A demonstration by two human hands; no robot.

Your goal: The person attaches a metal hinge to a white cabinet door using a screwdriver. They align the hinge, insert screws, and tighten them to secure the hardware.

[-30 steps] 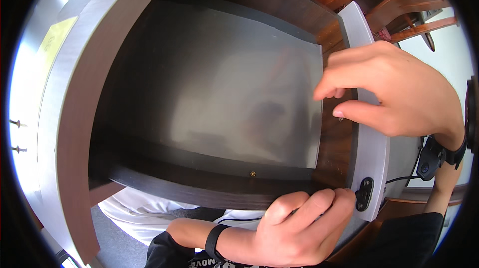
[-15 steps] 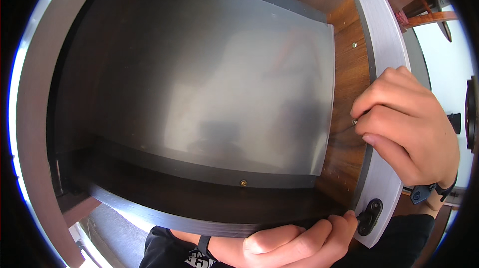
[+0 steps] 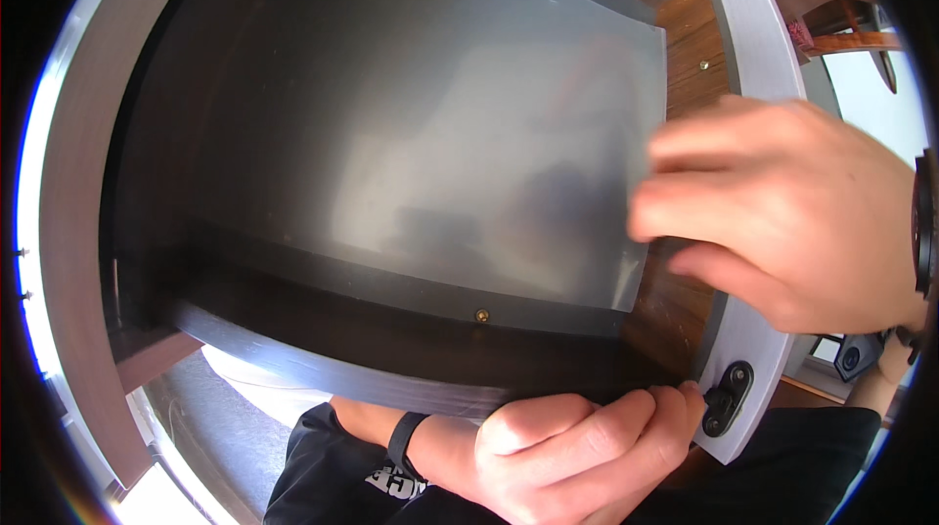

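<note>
A pulled-out drawer (image 3: 440,329) with dark sides and a wood-grain inner front panel (image 3: 690,41) fills the middle. My left hand (image 3: 587,447), wearing a black wristband, wraps its fingers round the near side of the drawer by the front corner. Beside its fingertips is a black oval handle mount (image 3: 727,398) on the pale drawer face (image 3: 758,46). Over the inner front panel hovers my right hand (image 3: 773,202), smeared by motion, its fingers bent and thumb apart. Whether it holds anything cannot be seen. A small screw (image 3: 704,65) shows in the panel above it.
A translucent grey sheet (image 3: 469,124) lines the drawer bottom. One brass-coloured screw (image 3: 481,316) sits near the drawer's near side. A pale cabinet frame (image 3: 73,183) curves along the left. At the far right stands a wooden chair (image 3: 831,7).
My right hand has come away from a screw at the inner front panel, moving up and left over the drawer. The drawer appears slightly higher in view; my left hand keeps its hold.
</note>
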